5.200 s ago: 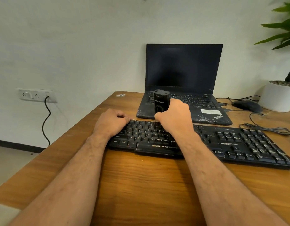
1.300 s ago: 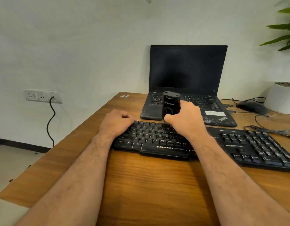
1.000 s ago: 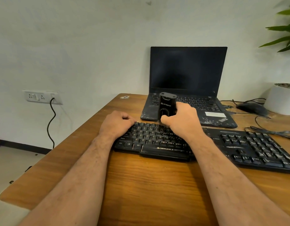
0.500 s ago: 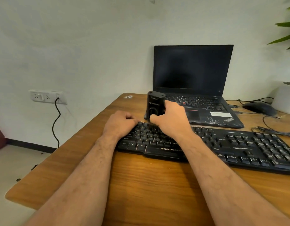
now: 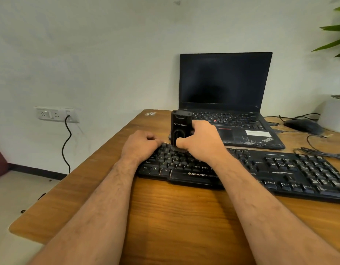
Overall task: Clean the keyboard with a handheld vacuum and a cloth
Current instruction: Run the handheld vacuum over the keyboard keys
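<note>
A black handheld vacuum (image 5: 180,127) is being held upright by the right hand (image 5: 200,142), the grip wrapped around its lower body, with its bottom end being pressed onto the upper-left keys of the black keyboard (image 5: 251,169). The keyboard is lying across the wooden desk (image 5: 175,213), just in front of an open laptop (image 5: 226,88) with a dark screen. The left hand (image 5: 139,145) is being rested on the keyboard's left end, its fingers curled under into a clenched grip; whether anything is being held inside it cannot be told. A mouse (image 5: 303,125) and cables (image 5: 318,152) are lying at the right.
</note>
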